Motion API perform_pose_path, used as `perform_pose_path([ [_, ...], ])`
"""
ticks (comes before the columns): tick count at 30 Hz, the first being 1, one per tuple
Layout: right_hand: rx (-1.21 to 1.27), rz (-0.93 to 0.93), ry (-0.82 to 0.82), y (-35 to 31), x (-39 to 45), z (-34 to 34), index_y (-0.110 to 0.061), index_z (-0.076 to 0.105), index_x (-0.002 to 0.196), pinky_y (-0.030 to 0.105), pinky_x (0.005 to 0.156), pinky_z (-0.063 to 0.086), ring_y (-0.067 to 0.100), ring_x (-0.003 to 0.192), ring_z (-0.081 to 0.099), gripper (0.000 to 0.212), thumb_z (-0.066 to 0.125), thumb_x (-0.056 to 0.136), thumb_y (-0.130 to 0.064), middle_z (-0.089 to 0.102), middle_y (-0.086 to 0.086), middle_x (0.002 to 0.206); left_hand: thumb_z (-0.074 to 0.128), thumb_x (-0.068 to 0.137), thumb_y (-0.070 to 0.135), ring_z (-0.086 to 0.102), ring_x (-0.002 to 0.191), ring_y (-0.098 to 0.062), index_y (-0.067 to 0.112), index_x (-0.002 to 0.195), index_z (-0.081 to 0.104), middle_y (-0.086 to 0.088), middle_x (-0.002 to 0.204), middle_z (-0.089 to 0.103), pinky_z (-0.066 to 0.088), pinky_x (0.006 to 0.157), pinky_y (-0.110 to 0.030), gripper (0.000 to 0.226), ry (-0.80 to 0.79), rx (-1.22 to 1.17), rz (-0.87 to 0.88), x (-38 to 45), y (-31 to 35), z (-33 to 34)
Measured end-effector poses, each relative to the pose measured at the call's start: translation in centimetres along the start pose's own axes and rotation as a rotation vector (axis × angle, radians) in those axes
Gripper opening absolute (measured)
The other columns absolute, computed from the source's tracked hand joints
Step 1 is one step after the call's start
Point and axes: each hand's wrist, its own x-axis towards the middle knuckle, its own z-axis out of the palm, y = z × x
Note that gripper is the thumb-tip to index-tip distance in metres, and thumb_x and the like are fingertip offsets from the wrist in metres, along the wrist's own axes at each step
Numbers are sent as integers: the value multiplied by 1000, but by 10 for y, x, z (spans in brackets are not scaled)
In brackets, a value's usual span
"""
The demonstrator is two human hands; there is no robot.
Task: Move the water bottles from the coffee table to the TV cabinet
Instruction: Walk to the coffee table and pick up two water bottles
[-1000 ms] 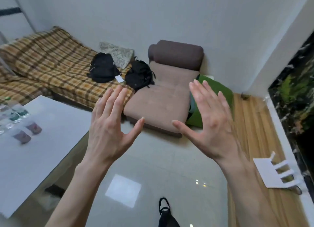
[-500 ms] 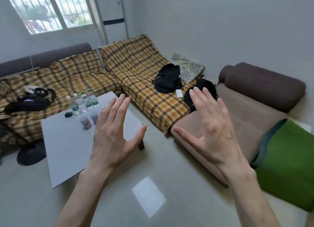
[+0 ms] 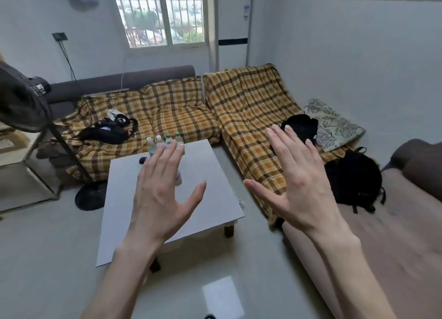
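Several clear water bottles (image 3: 159, 143) stand in a row at the far edge of the white coffee table (image 3: 210, 182); two have green caps, two white. My left hand (image 3: 162, 194) is raised in front of them with fingers spread, hiding their lower parts and holding nothing. My right hand (image 3: 296, 182) is held up to the right, over the plaid sofa, also spread and empty. A small dark object (image 3: 142, 160) lies on the table left of the bottles. The TV cabinet is out of view.
A plaid L-shaped sofa (image 3: 246, 108) wraps the table's far and right sides, with black bags (image 3: 354, 177) on it. A standing fan (image 3: 26, 103) and its round base (image 3: 89, 199) are at the left. A brown lounge seat (image 3: 394, 223) is on the right. Pale tiled floor lies in front.
The view has swung left, from the brown seat to the coffee table and window. Both hands stay raised and spread; the bottles now sit behind my left fingers.
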Motion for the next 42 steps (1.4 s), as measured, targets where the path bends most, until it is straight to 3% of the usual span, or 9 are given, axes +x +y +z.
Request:
perform_pose_path([
  [9, 61, -80, -58, 7, 129, 92, -22, 24, 161, 52, 126, 20, 11, 157, 11, 92, 41, 92, -80, 23, -5, 169, 54, 93, 61, 24, 160, -19, 17, 159, 39, 0, 167, 38, 31, 125, -56, 80, 45, 8, -81, 96, -85, 43],
  [20, 100, -141, -126, 12, 245, 190, -21, 27, 160, 51, 126, 20, 11, 157, 13, 89, 45, 92, -76, 25, -4, 168, 59, 94, 57, 24, 159, -18, 17, 158, 41, 2, 167, 38, 29, 126, -53, 78, 9, 18, -163, 177, -167, 92],
  [33, 190, -161, -224, 54, 375, 343, -18, 32, 159, 48, 126, 20, 10, 156, 16, 86, 47, 94, -73, 30, -5, 166, 70, 93, 48, 25, 159, -18, 16, 158, 42, 4, 166, 40, 29, 126, -52, 78, -99, 32, -249, 285, -275, 193],
  [42, 220, -163, -349, 91, 453, 454, -20, 31, 159, 45, 126, 21, 11, 156, 17, 85, 43, 94, -73, 30, -7, 166, 62, 95, 52, 26, 159, -15, 18, 158, 42, 6, 165, 40, 29, 127, -48, 74, -142, 14, -333, 357, -347, 281],
])
